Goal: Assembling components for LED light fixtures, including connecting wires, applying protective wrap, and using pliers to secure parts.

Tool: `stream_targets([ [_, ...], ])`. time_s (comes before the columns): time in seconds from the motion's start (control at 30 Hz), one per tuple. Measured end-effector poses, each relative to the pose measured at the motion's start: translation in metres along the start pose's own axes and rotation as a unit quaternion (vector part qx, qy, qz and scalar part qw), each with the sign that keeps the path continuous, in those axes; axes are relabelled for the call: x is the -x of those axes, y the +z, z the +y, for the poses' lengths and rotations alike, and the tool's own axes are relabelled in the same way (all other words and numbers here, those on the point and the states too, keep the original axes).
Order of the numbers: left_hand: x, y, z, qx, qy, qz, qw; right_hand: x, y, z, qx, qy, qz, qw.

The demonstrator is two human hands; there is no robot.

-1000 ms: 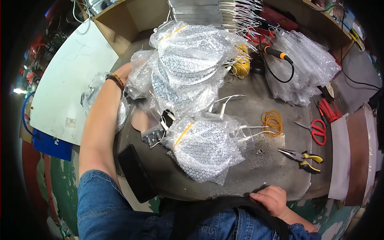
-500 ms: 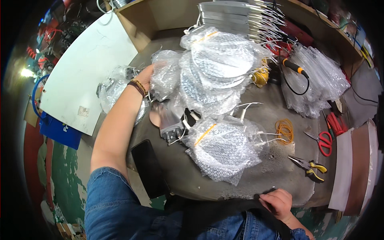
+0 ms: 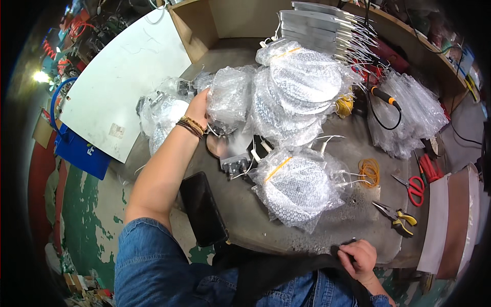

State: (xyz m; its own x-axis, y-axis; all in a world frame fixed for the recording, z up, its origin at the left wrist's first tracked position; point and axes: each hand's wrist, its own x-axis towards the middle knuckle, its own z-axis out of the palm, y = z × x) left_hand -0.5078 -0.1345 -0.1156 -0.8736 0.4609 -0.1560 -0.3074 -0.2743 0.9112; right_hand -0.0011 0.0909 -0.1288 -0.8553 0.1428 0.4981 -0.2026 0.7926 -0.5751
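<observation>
My left hand reaches over the bench and grips the left side of a bubble-wrapped packet, its fingertips hidden by the plastic. Just right of that packet lies an overlapping pile of round, flat bubble-wrapped packets, the top one with an orange band. Nearer me is a single round bubble-wrapped packet with an orange band and white leads. A clear bag with dark parts sits below my left hand. My right hand is curled at the bench's near edge by dark cloth; whatever it pinches is unclear.
A black phone lies at the near left. Orange rubber bands, red-handled scissors and yellow-black pliers lie at right. Behind are stacked grey plates with white leads, more bubble wrap and a white board.
The whole view has shifted slightly to the right. The packet at my left hand looks more upright and squared, with the hand still against its left side. My right hand stays at the near edge.
</observation>
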Motion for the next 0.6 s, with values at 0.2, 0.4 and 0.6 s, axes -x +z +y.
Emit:
stream_targets([
  [0.2, 0.004, 0.003, 0.012, 0.027, -0.066, -0.005, 0.997, 0.000, 0.001, -0.004, 0.007, 0.004, 0.004, 1.000],
  [0.4, -0.037, -0.019, 0.013, 0.011, -0.117, -0.128, 0.985, 0.000, 0.002, -0.006, 0.010, 0.010, 0.009, 1.000],
  [0.6, -0.047, -0.008, 0.022, 0.010, -0.174, -0.192, 0.966, 0.000, 0.002, -0.005, 0.011, 0.025, 0.015, 1.000],
])
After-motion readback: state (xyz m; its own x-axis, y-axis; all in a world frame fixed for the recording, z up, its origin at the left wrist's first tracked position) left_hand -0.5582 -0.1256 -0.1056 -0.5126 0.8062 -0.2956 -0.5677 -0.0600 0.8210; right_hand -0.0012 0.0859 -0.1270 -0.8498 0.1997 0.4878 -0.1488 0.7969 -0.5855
